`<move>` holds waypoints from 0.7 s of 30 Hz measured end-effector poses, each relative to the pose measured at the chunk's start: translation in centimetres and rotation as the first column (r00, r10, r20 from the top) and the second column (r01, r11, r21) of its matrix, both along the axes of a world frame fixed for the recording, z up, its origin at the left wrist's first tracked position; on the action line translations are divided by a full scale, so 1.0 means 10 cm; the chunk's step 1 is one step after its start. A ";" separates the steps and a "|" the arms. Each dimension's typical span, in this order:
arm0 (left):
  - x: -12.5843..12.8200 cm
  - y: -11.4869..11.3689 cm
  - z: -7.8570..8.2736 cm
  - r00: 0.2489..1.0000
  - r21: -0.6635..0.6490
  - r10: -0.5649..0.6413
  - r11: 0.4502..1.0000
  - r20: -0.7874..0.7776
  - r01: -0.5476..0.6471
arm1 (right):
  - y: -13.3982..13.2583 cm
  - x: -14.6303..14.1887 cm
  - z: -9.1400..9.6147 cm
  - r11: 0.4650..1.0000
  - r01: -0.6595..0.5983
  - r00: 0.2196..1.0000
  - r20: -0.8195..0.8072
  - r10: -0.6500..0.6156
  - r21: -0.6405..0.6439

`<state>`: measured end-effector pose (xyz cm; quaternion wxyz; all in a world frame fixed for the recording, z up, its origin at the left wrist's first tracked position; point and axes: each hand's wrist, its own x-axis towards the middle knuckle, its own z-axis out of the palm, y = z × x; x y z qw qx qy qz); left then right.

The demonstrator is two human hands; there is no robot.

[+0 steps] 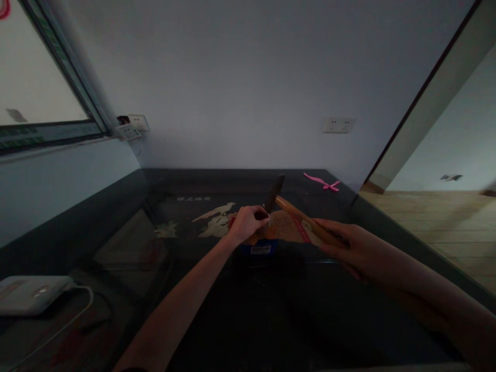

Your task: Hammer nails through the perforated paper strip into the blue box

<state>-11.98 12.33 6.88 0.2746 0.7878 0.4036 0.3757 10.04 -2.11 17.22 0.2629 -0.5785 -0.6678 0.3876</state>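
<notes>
My right hand point(351, 247) is wrapped round the wooden handle of a hammer point(292, 209). The hammer's dark head is tilted close to my left fingertips. With its thumb and fingers pinched together, my left hand point(250, 222) sits over a brown, dotted flat piece with a red stripe point(287, 226). Whatever is in the pinch is too small or hidden to name. Under the flat piece is a blue box point(261, 248) with a white barcode label, its upper part covered.
A dark glossy table point(294, 315) runs up to the wall. A pink ribbon point(325, 184) lies at the back right. A white power bank-like device point(34, 294) with a white cable is at the front left. Wall sockets point(339, 125) are behind the table.
</notes>
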 end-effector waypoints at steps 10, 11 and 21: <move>0.00 -0.03 0.04 0.999 0.029 0.019 0.999 -0.044 -0.018 | 0.00 -0.03 -0.01 1.000 0.025 0.998 0.052 -0.026 0.015; 0.00 -0.02 0.03 0.999 0.028 0.012 1.000 -0.041 -0.011 | 0.00 -0.02 -0.02 0.999 0.025 0.999 0.037 -0.026 0.031; 0.01 -0.02 0.04 0.997 0.051 0.027 0.998 -0.073 -0.023 | 0.02 -0.01 -0.06 0.998 0.058 0.998 0.036 -0.059 0.011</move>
